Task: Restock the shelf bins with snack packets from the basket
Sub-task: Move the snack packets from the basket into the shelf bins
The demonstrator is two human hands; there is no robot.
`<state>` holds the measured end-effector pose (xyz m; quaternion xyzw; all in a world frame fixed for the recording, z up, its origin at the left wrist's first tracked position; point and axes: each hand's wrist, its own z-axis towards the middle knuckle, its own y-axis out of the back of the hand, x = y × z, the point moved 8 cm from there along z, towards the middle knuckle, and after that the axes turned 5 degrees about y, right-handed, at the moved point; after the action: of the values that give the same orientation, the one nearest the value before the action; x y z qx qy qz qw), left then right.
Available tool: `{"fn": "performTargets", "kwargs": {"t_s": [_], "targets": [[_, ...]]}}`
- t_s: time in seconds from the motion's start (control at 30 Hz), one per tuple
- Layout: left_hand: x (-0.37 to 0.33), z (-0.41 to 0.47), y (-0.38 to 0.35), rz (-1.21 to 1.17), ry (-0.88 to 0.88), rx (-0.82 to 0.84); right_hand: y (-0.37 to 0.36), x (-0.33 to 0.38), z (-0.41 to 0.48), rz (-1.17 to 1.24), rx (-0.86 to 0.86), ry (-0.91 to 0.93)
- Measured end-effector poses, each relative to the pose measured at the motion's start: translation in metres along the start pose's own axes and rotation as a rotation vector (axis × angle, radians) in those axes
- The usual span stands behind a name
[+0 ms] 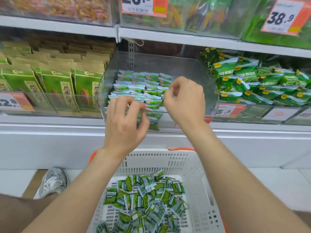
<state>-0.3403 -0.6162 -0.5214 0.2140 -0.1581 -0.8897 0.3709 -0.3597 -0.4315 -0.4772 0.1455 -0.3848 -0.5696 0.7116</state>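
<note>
Snack packets (139, 81) (binned rows), left hand (124, 125) fingers (116, 105) pinching one, right hand (185, 101) likewise.

Neighbouring stock, price tags and a shoe on the shop floor

Kraft-paper pouches (57, 84) with green labels are stood upright in rows at the left, with an orange-and-white price tag (15, 101) reading 12.8 fixed in front of them. Larger green bags (252, 81) are heaped loosely at the right, above a tag (228, 111) reading 5.8 and two white tags (279, 114) beside it. On the level above, orange-brown snacks (67, 7) are seen at the left and mixed green and orange packs (193, 15) in the middle, with tags reading 26 (143, 5) and 38.9 (284, 17). A slotted metal upright (131, 54) is visible at the back. A grey sneaker (53, 181) is planted on the pale tiled floor (277, 187) at the lower left.
</note>
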Motion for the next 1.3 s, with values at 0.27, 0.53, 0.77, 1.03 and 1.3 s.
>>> {"fn": "performTargets", "kwargs": {"t_s": [0.27, 0.53, 0.77, 1.03, 1.3], "targets": [[0.021, -0.113, -0.079, -0.118, 0.239, 0.757, -0.017, -0.001, -0.140, 0.091, -0.023, 0.185], [0.057, -0.323, -0.131, 0.113, 0.335, 1.771, -0.139, -0.067, -0.285, -0.120, 1.228, 0.097], [0.067, -0.391, -0.143, 0.163, 0.396, 1.787, -0.153, -0.083, -0.327, -0.210, 1.400, 0.128], [0.064, -0.382, -0.159, 0.139, 0.442, 1.631, -0.152, -0.092, -0.327, -0.209, 1.403, 0.100], [0.088, -0.355, -0.149, -0.074, 0.689, 1.520, -0.155, -0.099, -0.327, -0.134, 1.450, -0.053]]}}
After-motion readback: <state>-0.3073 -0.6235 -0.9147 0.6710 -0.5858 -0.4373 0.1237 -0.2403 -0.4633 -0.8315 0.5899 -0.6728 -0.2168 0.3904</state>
